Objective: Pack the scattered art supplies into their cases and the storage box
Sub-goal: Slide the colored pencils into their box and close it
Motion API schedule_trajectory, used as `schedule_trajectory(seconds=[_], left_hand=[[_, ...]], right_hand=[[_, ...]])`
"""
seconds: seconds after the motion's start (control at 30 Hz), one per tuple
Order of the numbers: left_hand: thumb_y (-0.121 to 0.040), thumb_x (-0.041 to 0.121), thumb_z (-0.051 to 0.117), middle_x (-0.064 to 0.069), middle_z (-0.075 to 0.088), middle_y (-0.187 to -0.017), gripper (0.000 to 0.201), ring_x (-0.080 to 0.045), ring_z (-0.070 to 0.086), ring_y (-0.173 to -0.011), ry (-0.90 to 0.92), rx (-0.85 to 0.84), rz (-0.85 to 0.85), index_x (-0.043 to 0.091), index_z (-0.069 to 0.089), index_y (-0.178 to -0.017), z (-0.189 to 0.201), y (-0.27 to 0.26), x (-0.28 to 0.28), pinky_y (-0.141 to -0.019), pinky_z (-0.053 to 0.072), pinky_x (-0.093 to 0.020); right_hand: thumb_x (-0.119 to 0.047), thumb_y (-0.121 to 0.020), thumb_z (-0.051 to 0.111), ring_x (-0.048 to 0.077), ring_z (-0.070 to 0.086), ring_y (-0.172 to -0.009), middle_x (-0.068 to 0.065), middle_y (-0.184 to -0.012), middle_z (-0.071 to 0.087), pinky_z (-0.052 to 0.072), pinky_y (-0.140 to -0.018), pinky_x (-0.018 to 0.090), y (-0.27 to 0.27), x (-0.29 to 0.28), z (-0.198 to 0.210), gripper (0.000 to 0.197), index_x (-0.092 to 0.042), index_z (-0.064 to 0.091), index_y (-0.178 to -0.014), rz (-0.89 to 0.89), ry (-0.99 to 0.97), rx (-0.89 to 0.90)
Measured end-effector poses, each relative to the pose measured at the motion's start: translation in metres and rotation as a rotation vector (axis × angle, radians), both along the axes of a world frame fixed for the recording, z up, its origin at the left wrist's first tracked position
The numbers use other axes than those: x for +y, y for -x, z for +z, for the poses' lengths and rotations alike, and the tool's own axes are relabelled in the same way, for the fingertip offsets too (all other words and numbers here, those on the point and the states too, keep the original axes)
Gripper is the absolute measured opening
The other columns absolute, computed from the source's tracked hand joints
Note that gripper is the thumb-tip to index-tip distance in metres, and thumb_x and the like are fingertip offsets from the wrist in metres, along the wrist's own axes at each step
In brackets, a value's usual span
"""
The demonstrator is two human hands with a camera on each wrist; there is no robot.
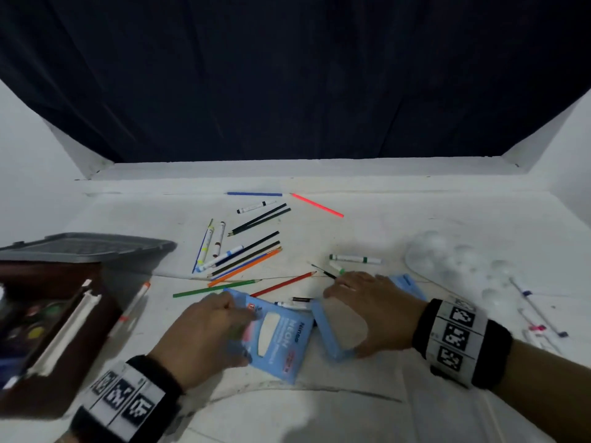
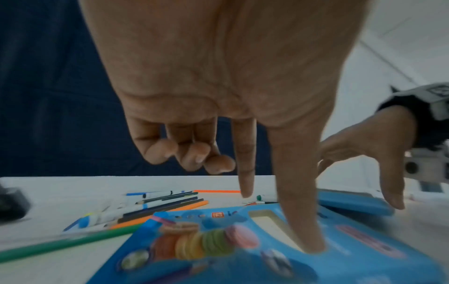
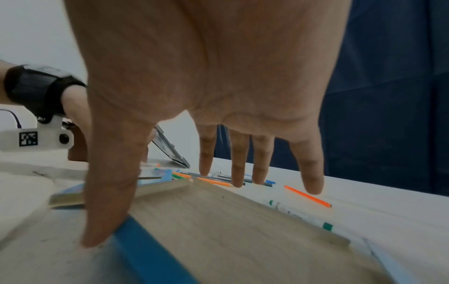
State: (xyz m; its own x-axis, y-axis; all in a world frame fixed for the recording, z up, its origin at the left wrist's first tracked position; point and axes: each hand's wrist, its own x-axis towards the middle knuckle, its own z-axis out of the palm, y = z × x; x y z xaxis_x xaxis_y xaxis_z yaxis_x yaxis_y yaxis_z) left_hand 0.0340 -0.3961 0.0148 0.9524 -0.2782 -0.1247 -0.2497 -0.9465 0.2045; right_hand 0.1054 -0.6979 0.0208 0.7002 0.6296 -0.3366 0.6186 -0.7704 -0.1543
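**Both hands on the blue pencil case parts, mid-desk**

Left hand [image 1: 204, 334]: thumb pressed down on printed blue case lid [image 1: 281, 340], index straight, other three fingers curled in, gripping nothing. Lid flat on desk [image 1: 383, 219], just under and right of the hand.

Right hand [image 1: 367, 311]: fingers spread and straight, thumb tip touching near blue edge of open case tray [image 3: 218, 226]; fingers reaching over far edge. Tray beneath palm, just right of lid.

Loose coloured pencils [image 1: 246, 260] and markers scattered beyond both hands. Green marker [image 1: 355, 259] just past right fingertips. Storage box [image 1: 51, 318] at left, grey lid [image 1: 86, 247] behind it.
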Motion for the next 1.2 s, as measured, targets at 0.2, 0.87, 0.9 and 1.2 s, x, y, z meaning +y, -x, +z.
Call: schedule_trajectory(seconds=[0.2, 0.87, 0.9, 1.2], left_hand=[[-0.058, 0.069, 0.075, 0.015, 0.032, -0.138, 0.101, -0.009, 0.025, -0.131, -0.228, 0.098, -0.311, 0.047, 0.027, -0.145, -0.009, -0.041, -0.008, -0.095, 0.02, -0.038], [-0.051, 0.073, 0.072, 0.018, 0.036, -0.124, 0.101, -0.001, 0.042, -0.115, 0.257, -0.249, -0.164, 0.036, 0.041, -0.139, 0.0, -0.01, 0.025, -0.091, 0.034, -0.032], [-0.051, 0.073, 0.072, 0.018, 0.036, -0.125, 0.101, -0.001, 0.042, -0.116, 0.257, -0.25, -0.149, 0.035, 0.041, -0.14, 0.0, -0.007, 0.027, -0.091, 0.035, -0.032], [-0.051, 0.073, 0.074, 0.02, 0.032, -0.125, 0.104, 0.001, 0.041, -0.112, 0.261, -0.233, -0.081, 0.041, 0.034, -0.141, 0.009, 0.008, 0.039, -0.095, 0.034, -0.032]], right_hand=[[-0.049, -0.074, 0.079, 0.018, -0.002, -0.15, -0.005, -0.163, 0.002, 0.001, -0.118, 0.055, -0.004, 0.016, 0.005, 0.116, -0.031, -0.002, -0.155, -0.084, 0.201, 0.155], [-0.069, -0.059, 0.064, 0.016, 0.043, -0.113, -0.009, -0.125, 0.044, 0.035, -0.096, 0.034, 0.037, 0.028, 0.022, 0.098, -0.029, 0.038, -0.144, -0.206, -0.255, -0.328], [-0.069, -0.058, 0.064, 0.014, 0.043, -0.113, -0.01, -0.125, 0.044, 0.034, -0.094, 0.033, 0.037, 0.03, 0.022, 0.098, -0.03, 0.038, -0.144, -0.211, -0.272, -0.332], [-0.072, -0.063, 0.061, 0.012, 0.043, -0.114, -0.012, -0.127, 0.041, 0.037, -0.094, 0.035, 0.047, 0.038, 0.033, 0.1, -0.032, 0.031, -0.149, -0.193, -0.334, -0.413]])
